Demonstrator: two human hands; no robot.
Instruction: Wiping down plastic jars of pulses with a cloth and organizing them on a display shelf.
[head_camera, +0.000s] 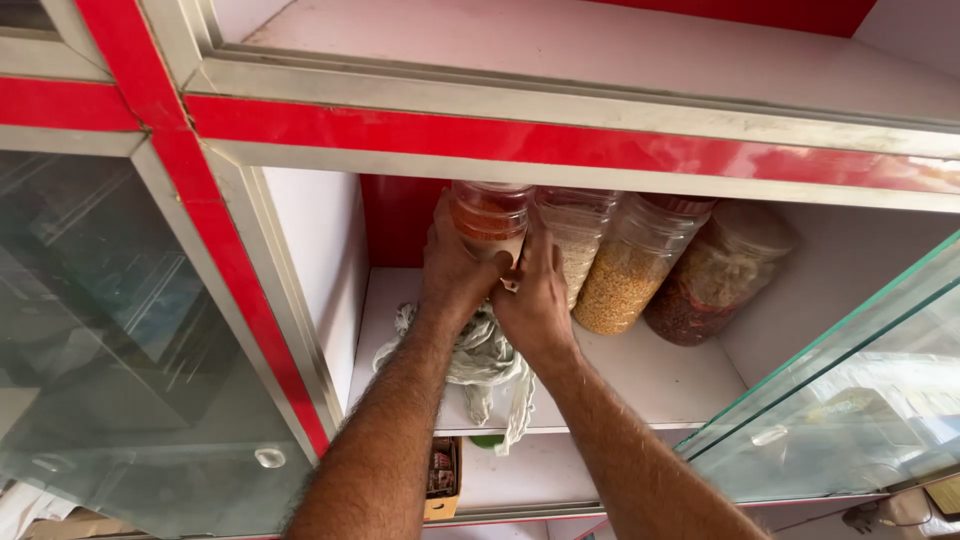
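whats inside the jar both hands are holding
The clear jar shows red-orange powder above a paler layer. The left hand and right hand cover its lower part.

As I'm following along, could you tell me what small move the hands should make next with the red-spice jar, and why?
Probably draw the red-spice jar straight back, out of the cabinet. The left hand and right hand both clasp it on the shelf. It stands close beside the pale-grain jar, and a bunched cloth lies just below the wrists, so a slow pull seems safest.

You get soft daylight from the right; glare whitens the glass door (860, 400), edges bow outward, the shelf's back corner dims.
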